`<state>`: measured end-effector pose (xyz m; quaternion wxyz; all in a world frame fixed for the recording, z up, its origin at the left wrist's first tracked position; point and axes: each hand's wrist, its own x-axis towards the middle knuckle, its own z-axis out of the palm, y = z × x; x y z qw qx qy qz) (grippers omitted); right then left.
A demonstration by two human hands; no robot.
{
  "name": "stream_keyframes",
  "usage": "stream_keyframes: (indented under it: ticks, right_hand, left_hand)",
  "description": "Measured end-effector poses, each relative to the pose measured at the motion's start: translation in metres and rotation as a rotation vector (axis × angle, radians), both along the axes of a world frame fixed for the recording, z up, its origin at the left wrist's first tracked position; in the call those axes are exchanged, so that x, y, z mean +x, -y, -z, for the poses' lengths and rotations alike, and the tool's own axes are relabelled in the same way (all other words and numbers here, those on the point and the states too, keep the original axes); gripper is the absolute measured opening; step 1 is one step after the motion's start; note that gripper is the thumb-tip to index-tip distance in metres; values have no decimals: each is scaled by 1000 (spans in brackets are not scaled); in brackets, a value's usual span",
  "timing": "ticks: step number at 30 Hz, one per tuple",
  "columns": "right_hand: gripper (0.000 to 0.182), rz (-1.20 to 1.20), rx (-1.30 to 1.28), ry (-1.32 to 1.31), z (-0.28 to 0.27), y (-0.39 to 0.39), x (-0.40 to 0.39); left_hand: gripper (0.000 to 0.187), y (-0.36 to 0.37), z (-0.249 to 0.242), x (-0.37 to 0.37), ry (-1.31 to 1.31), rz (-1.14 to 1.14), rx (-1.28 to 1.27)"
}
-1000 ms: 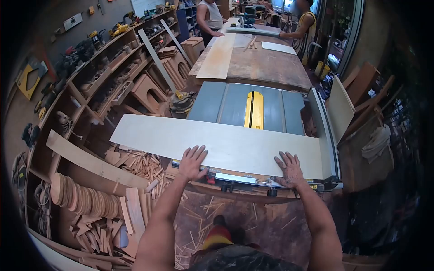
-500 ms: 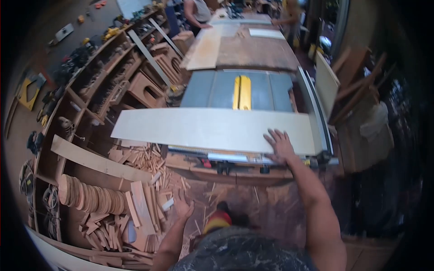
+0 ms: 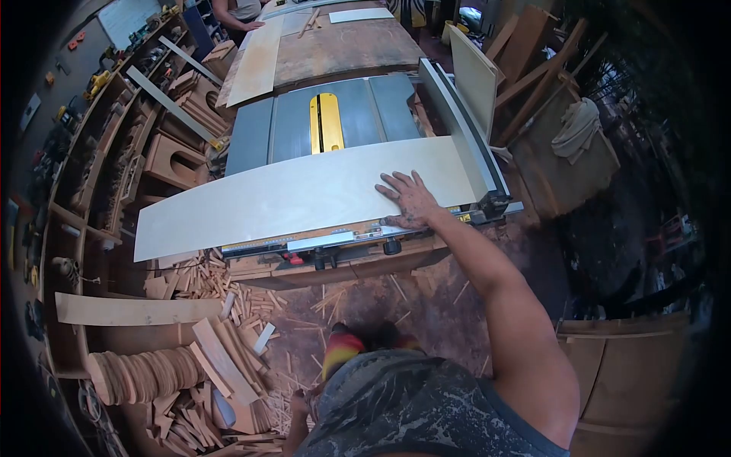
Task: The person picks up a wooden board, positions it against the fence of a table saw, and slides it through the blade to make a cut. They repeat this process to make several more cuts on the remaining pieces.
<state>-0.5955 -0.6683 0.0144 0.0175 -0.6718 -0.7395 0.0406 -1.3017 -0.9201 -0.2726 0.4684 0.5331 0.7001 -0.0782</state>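
Observation:
A long pale board lies across the front of a table saw, its right end at the fence. My right hand rests on the board near that end, fingers spread on its top and thumb by the front edge. Behind the board shows the saw's yellow throat plate with a dark slot. Low beside my shorts hangs my left hand, away from the board; its fingers are small and partly hidden against my clothing.
Wood offcuts and a row of thin rounded wooden pieces lie at the left. Shelves with tools line the left wall. Beyond the saw is a large worktable, with a person beside it. Planks lean at right.
My view has turned, so the saw and board appear farther left. My left hand has dropped back to my side. My right hand stays on the board.

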Motion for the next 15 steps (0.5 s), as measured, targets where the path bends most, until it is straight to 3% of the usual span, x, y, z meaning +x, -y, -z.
stream_keyframes:
  ticks: [1,4,7,13,15]
  right_hand:
    - [90,2,-6,10,0,0,0]
    - [89,5,-40,22,-8,1,-5]
    - [89,9,-39,31,-12,0,-5]
    - [92,28,-31,-7,-14,-1,-7]
    - [92,33,-39,-18,-17,0,-12]
  left_hand:
    - [65,-5,4,2,119,-89,-3]
    - [63,-45,-5,36,21,-174,124]
    - [62,-88,-27,62,72,-90,270]
    - [61,-163,-86,111,244,-91,274]
    - [61,-186,-96,123,215,16,301]
